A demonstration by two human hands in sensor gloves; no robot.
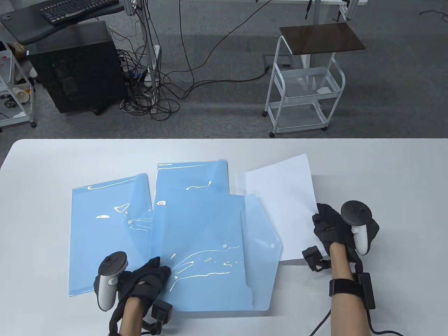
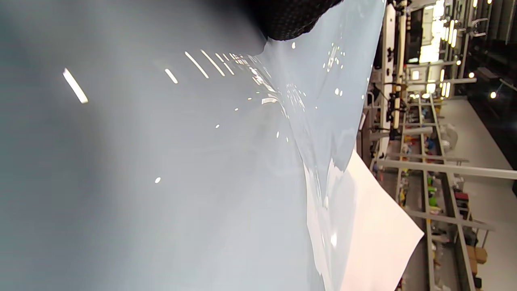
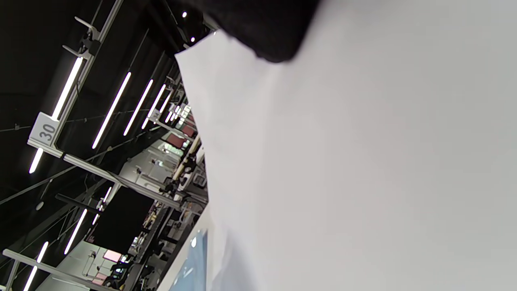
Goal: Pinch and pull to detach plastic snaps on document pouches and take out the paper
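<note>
Three light-blue document pouches lie on the white table (image 1: 385, 175). The front pouch (image 1: 210, 259) has its flap (image 1: 262, 231) folded open to the right, with its snap halves apart. My left hand (image 1: 154, 274) grips that pouch at its near left edge; a gloved fingertip (image 2: 291, 20) lies on the glossy plastic (image 2: 181, 161). A white sheet of paper (image 1: 283, 206) lies right of the flap, fully outside the pouch. My right hand (image 1: 327, 224) pinches the paper's right edge; its dark fingertip (image 3: 262, 28) sits on the sheet (image 3: 343, 161).
A second pouch (image 1: 108, 238) lies at the left with its flap snapped down, and a third (image 1: 190, 178) sits behind, partly under the front one. Beyond the table's far edge stand a white trolley (image 1: 304, 87) and a black computer case (image 1: 77, 70).
</note>
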